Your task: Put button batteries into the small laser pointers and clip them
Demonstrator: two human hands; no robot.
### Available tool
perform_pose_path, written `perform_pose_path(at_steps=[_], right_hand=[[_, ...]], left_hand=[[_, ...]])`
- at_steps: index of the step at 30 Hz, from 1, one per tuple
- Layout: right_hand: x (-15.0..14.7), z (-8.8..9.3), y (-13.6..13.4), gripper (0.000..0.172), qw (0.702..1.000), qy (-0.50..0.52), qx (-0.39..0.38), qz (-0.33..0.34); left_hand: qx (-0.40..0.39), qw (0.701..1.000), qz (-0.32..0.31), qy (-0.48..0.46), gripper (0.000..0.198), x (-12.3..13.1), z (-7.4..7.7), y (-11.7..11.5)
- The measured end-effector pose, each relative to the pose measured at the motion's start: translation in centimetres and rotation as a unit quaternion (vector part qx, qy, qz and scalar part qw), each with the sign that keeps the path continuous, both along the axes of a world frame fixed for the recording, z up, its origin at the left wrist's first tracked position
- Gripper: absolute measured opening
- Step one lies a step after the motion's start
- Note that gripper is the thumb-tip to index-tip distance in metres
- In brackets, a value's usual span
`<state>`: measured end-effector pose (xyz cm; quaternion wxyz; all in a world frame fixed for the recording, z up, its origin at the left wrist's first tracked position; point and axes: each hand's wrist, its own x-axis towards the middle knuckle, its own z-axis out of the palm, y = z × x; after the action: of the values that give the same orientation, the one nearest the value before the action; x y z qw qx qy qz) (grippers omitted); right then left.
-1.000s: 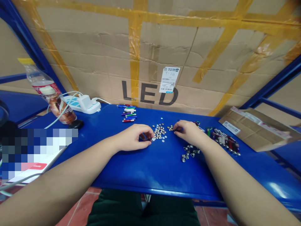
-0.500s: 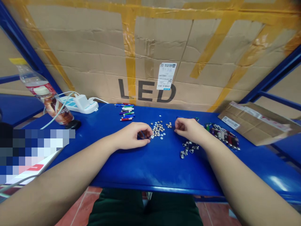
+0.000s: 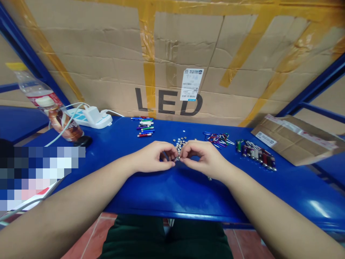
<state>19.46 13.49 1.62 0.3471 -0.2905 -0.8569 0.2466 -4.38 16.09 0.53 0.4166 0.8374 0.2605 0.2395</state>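
Note:
My left hand (image 3: 153, 156) and my right hand (image 3: 202, 156) meet at their fingertips on the blue table (image 3: 175, 192). Just behind them lies a heap of silver button cells (image 3: 181, 145). My left fingers curl around a slim dark tube (image 3: 164, 156), mostly hidden. A small metal glint (image 3: 176, 158) shows where the fingertips touch. Whatever my right fingers pinch is too small to tell. Coloured mini torches (image 3: 145, 127) lie in a row at the back, and coloured carabiners (image 3: 218, 139) lie to the right. My right forearm covers most of a metal clip pile.
Assembled keychain torches (image 3: 256, 154) lie at the right, beside a flat cardboard parcel (image 3: 293, 140). At the left stand a plastic bottle (image 3: 40, 91) and a white power strip (image 3: 90, 119) with cables. A large taped carton (image 3: 172, 61) printed LED stands behind the table.
My right hand has moved left, across the front of the button cells, to meet my left hand. My right forearm now covers the metal clips. The view has tilted slightly.

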Motion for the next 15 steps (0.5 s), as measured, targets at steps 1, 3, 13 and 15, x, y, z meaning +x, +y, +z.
perform_pose_path(at_steps=[1,3,13,15], right_hand=[[0.02,-0.08,0.05,0.011,1.000,-0.003,0.009,0.000],[0.04,-0.16,0.10,0.011,1.000,-0.007,0.017,0.007],[0.56,-0.06,0.03,0.009,0.996,-0.046,0.065,0.033],[0.62,0.05,-0.06,0.010,0.995,-0.056,0.074,0.032]], left_hand=[[-0.001,1.000,-0.001,-0.001,0.018,0.05,0.00,-0.04],[-0.001,1.000,-0.001,-0.004,0.017,0.12,0.01,-0.09],[-0.008,1.000,0.000,-0.008,0.017,0.06,0.02,0.04],[-0.009,1.000,0.000,-0.012,0.016,0.06,0.10,-0.08]])
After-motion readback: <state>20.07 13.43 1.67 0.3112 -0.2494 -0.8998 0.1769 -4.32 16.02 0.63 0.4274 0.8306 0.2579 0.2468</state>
